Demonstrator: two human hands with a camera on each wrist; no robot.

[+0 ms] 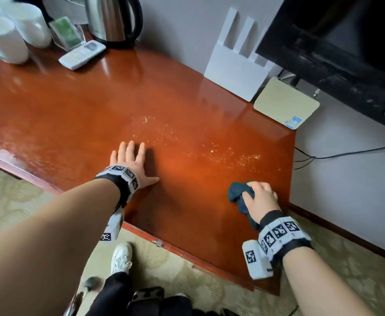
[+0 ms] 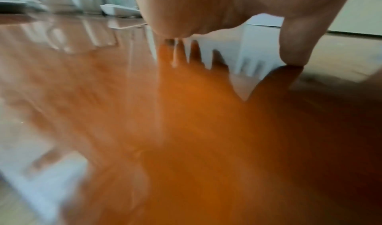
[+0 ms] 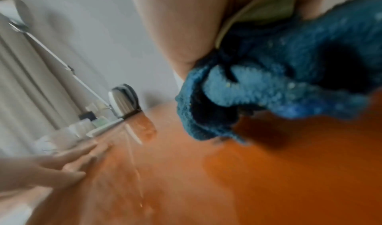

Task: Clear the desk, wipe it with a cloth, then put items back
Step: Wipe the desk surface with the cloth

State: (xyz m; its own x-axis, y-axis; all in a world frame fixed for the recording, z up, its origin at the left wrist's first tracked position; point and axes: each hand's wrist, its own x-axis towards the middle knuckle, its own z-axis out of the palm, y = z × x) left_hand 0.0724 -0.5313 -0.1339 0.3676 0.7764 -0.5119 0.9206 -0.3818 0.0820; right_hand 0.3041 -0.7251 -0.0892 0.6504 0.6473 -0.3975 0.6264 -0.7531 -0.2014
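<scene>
The glossy red-brown desk (image 1: 73, 115) fills the head view. My left hand (image 1: 131, 164) lies flat on it near the front edge, fingers straight and thumb spread to the right. My right hand (image 1: 261, 201) grips a crumpled dark blue cloth (image 1: 238, 193) and presses it on the desk near the right front corner. The right wrist view shows the blue cloth (image 3: 279, 81) bunched under my palm, with the left hand (image 3: 62, 163) flat at lower left. A patch of glinting wet specks (image 1: 209, 149) lies between and beyond the hands.
At the back left stand white mugs (image 1: 9, 33), a steel kettle (image 1: 111, 19), a clear card holder (image 1: 66, 33) and a white remote (image 1: 82, 54). A white router (image 1: 234, 71) and beige box (image 1: 285, 103) sit back right under a black TV (image 1: 335, 49). Cables hang right.
</scene>
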